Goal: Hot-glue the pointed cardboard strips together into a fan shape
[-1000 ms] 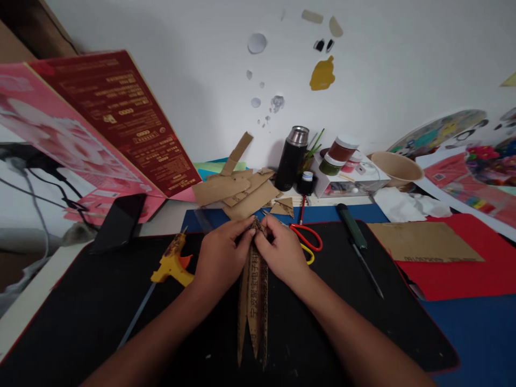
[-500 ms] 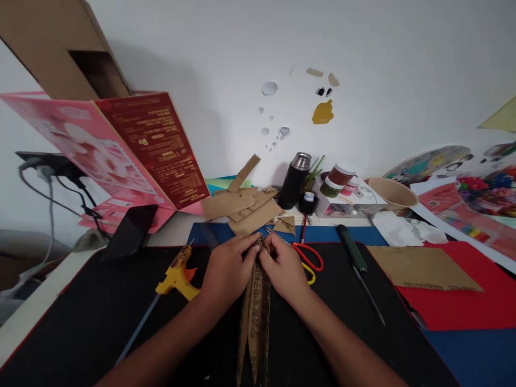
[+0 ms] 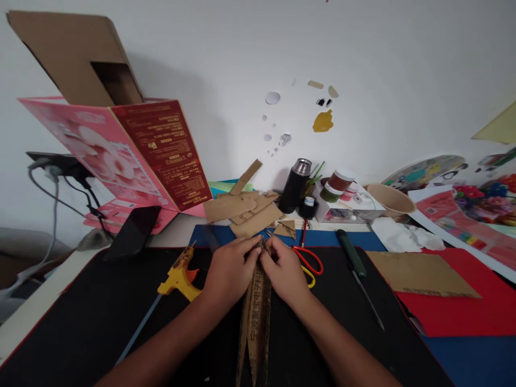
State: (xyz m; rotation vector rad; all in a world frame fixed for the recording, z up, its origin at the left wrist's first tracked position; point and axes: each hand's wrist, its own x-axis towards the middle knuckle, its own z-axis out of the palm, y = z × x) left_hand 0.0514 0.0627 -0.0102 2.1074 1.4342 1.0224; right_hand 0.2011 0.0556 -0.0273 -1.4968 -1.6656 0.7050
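Observation:
A long folded cardboard piece (image 3: 255,317) with printed characters and pointed lower ends lies in front of me, its far end pinched between both hands. My left hand (image 3: 230,269) grips that end from the left, fingers closed. From the right, my right hand (image 3: 285,269) presses the same end, thumb near the other thumb. The fingertips partly hide the tip of the cardboard. Just beyond my right hand are scissors (image 3: 311,262) with red and yellow handles. To the left of my left hand lies a yellow hot glue gun (image 3: 180,277) with a glue stick in its back.
A green-handled knife-like tool (image 3: 355,258) lies to the right on the black mat (image 3: 334,301). Cardboard scraps (image 3: 253,212), a black thermos (image 3: 295,185) and paint jars (image 3: 338,183) stand behind. A phone (image 3: 135,231) leans at left; red paper (image 3: 479,306) lies right.
The view has tilted up slightly, so the background sits lower in the picture. Both hands keep their pinch on the cardboard, with hardly any visible movement.

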